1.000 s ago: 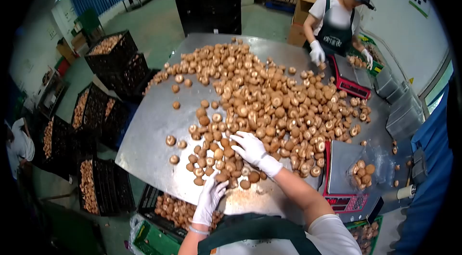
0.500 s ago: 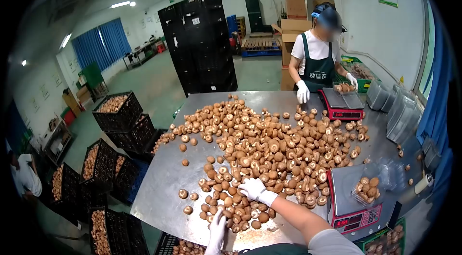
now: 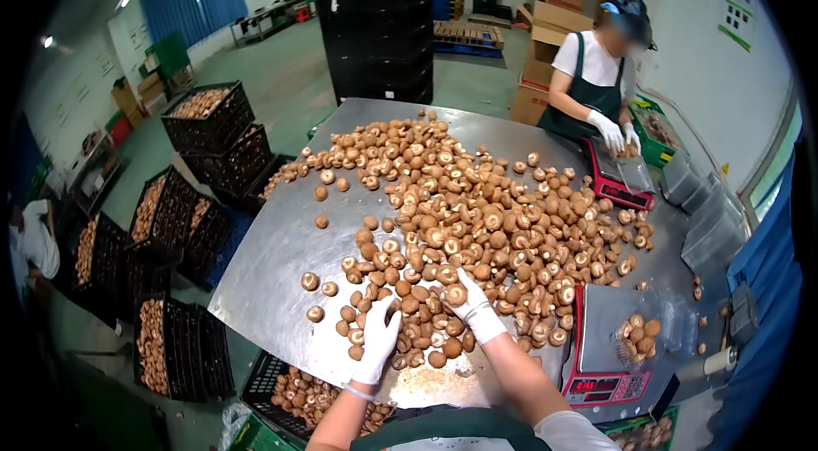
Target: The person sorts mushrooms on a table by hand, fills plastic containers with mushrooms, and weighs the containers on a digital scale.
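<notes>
A wide pile of brown shiitake mushrooms (image 3: 494,221) covers the middle of the metal table (image 3: 273,281). My left hand (image 3: 377,338), in a white glove, is at the pile's near left edge, thumb and fingers apart and nothing seen between them. My gloved right hand (image 3: 470,302) is at the near side of the pile, its fingers closed on a mushroom (image 3: 455,294) with the stem side showing. To the right, a clear punnet of mushrooms (image 3: 637,340) sits on a red scale (image 3: 596,391) with a lit display.
Across the table a co-worker (image 3: 596,80) handles a punnet on a second red scale (image 3: 622,194). Clear plastic trays (image 3: 711,221) are stacked at the right edge. Black crates of mushrooms (image 3: 209,136) stand at left; another crate (image 3: 294,396) is below the near edge.
My view has tilted downward. My left hand has moved up to the mushrooms, and my right hand has shifted slightly right with a mushroom now in its fingers. The co-worker's hands have come together over the scale.
</notes>
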`<state>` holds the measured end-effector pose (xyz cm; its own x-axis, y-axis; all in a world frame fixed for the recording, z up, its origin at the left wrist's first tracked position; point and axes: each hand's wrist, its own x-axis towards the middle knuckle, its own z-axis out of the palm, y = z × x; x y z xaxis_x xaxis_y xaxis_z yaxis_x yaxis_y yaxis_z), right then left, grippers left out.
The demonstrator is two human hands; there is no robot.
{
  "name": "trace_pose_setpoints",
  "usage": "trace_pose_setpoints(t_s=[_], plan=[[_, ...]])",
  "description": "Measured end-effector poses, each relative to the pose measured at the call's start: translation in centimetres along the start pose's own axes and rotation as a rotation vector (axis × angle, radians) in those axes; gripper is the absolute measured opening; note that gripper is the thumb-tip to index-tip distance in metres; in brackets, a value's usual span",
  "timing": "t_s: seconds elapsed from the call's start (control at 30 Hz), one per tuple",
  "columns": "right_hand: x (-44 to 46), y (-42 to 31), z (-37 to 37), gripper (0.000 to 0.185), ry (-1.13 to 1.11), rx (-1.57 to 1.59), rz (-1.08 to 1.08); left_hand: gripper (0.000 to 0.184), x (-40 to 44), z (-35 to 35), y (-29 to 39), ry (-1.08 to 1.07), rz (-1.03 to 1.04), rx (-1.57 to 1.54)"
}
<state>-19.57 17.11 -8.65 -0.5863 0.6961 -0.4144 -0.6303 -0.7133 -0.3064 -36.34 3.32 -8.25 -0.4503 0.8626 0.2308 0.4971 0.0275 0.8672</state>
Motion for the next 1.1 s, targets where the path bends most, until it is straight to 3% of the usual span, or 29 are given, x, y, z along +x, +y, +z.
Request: trace_pose_setpoints(t_s=[0.07, 0.2, 0.37, 0.43, 0.5, 0.53, 0.57, 0.63, 0.7, 0.77, 0.83, 0.93, 1.0, 1.03, 1.1], plan=[[-0.1, -0.4, -1.7, 0.043, 0.005, 0.069, 0.040, 0.033, 2.7, 0.8, -0.4, 0.056, 0.144, 0.120], [-0.2, -0.5, -2.2, 0.040, 0.054, 0.098, -0.003, 0.034, 7.0, 3.5, -0.5, 0.015, 0.088, 0.229], [-0.3, -0.7, -1.9, 0.040, -0.009, 0.126, 0.017, 0.053, 10.4, 6.5, -0.4, -0.094, 0.112, 0.420], [-0.9, -0.8, -1.3, 0.040, 0.017, 0.132, 0.033, 0.053, 10.7, 7.2, -1.5, -0.091, 0.144, 0.390], [-1.4, -0.8, -0.9, 0.040, 0.024, 0.126, 0.021, 0.052, 11.1, 7.0, -1.5, -0.103, 0.059, 0.202], [-1.8, -0.5, -1.1, 0.041, -0.130, -0.281, -0.209, 0.050, 11.0, 6.8, -1.6, -0.061, 0.056, 0.115], [-2.1, -0.4, -1.3, 0.041, -0.173, -0.265, -0.188, 0.050, 10.7, 6.1, -1.3, -0.054, 0.052, 0.040], [-2.1, -0.2, -1.7, 0.043, -0.213, -0.191, -0.134, 0.050, 9.6, 3.3, 0.9, -0.212, -0.274, -0.628], [-2.1, 0.1, -1.9, 0.043, -0.229, -0.041, -0.060, 0.050, 8.0, -0.2, 1.6, -0.212, -0.431, -0.887], [-2.3, 0.4, -1.7, 0.043, -0.250, 0.046, -0.013, 0.052, 4.9, -4.6, 1.8, -0.156, -0.416, -1.053], [-2.5, 1.1, -1.5, 0.042, -0.230, -0.174, -0.101, 0.055, 1.7, -8.9, 2.0, -0.067, -0.428, -1.062], [-2.6, 1.7, -1.0, 0.043, -0.283, 0.115, 0.107, 0.058, -3.7, -14.5, -0.2, 0.155, -0.344, -1.155], [-2.1, 2.6, -2.1, 0.043, -0.350, 0.156, 0.206, 0.059, -8.1, -17.7, -4.1, 0.375, -0.416, -1.044], [-2.8, 3.1, -2.0, 0.043, -0.346, 0.132, 0.241, 0.058, -9.7, -18.8, -4.1, 0.491, -0.560, -0.855], [-3.5, 4.3, -2.0, 0.046, -0.454, 0.061, 0.253, 0.048, -14.0, -19.2, -9.5, 0.580, -0.533, 0.000]])
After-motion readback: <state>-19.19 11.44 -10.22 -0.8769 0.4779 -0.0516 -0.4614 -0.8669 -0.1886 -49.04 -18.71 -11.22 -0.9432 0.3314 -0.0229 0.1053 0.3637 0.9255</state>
